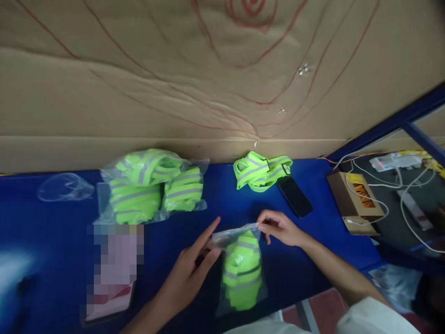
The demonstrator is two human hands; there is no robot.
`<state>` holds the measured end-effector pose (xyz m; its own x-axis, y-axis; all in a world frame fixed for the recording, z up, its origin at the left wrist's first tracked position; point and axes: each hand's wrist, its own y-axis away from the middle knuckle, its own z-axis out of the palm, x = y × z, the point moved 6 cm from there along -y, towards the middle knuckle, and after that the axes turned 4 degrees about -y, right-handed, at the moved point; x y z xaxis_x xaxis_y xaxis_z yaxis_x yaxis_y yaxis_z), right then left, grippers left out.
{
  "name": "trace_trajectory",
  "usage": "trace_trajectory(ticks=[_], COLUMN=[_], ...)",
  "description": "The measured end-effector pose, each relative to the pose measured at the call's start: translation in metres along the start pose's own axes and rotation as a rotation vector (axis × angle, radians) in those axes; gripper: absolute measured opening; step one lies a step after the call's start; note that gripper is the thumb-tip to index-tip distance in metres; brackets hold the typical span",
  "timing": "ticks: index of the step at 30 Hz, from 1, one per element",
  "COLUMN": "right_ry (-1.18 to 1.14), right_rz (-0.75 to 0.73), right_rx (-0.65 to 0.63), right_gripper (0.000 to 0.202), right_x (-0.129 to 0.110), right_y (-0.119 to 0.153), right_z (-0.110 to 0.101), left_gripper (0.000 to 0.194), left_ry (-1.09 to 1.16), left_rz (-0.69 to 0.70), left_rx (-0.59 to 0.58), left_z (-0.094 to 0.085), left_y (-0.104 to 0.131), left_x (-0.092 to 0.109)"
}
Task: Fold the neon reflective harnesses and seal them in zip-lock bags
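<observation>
A clear plastic bag (242,273) with a folded neon-green strap with grey stripes inside lies near the front edge of the blue table. My right hand (278,227) pinches the top right corner of its opening. At the top left corner is my left hand (198,262), its index finger stretched out past the bag and its thumb beside the bag's edge; the other fingers are partly hidden. Several bagged green straps (137,204) are piled at the back left. A loose green strap (255,171) lies at the back, touching a black phone (295,197).
A partly blurred device (114,297) lies at the front left, with an empty-looking clear bag (65,187) behind it. Brown cardboard (174,102) stands along the back. To the right are an open carton (354,204), white cables and a blue frame (385,120).
</observation>
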<state>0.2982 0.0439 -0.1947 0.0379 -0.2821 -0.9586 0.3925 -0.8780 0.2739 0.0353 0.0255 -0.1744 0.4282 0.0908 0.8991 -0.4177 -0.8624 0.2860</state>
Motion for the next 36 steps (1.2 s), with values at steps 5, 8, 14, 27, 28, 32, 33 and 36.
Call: trace_trajectory(ticks=[5, 8, 14, 27, 28, 32, 33, 36], right_ry=[-0.044, -0.063, -0.015, 1.296, 1.390, 1.386, 1.366, 1.301], right_rz=[-0.075, -0.091, -0.216, -0.616, -0.580, -0.325, -0.315, -0.340], right_rx=[0.069, 0.063, -0.048, 0.385, 0.402, 0.390, 0.392, 0.489], right_gripper=[0.037, 0.038, 0.055, 0.049, 0.057, 0.089, 0.078, 0.047], right_x=[0.004, 0.007, 0.009, -0.070, -0.078, -0.093, -0.097, -0.115], right_y=[0.000, 0.006, 0.014, -0.002, -0.016, -0.074, -0.083, -0.092], right_z=[-0.001, -0.002, -0.001, -0.009, -0.013, -0.034, -0.037, -0.049], left_gripper=[0.105, 0.093, 0.075, 0.071, 0.065, 0.043, 0.041, 0.055], left_ry=[-0.094, -0.023, 0.130, -0.428, -0.522, -0.893, -0.968, -1.127], left_rz=[-0.105, -0.085, 0.164, 0.327, 0.355, 0.456, 0.464, 0.485], left_rx=[0.021, 0.036, 0.300, 0.453, 0.458, 0.414, 0.407, 0.416], left_z=[0.016, 0.027, 0.015, 0.006, 0.012, 0.034, 0.036, 0.038], left_y=[0.013, 0.012, -0.009, -0.033, -0.029, -0.024, -0.026, -0.032], left_x=[-0.002, -0.005, 0.014, 0.051, 0.055, 0.058, 0.055, 0.049])
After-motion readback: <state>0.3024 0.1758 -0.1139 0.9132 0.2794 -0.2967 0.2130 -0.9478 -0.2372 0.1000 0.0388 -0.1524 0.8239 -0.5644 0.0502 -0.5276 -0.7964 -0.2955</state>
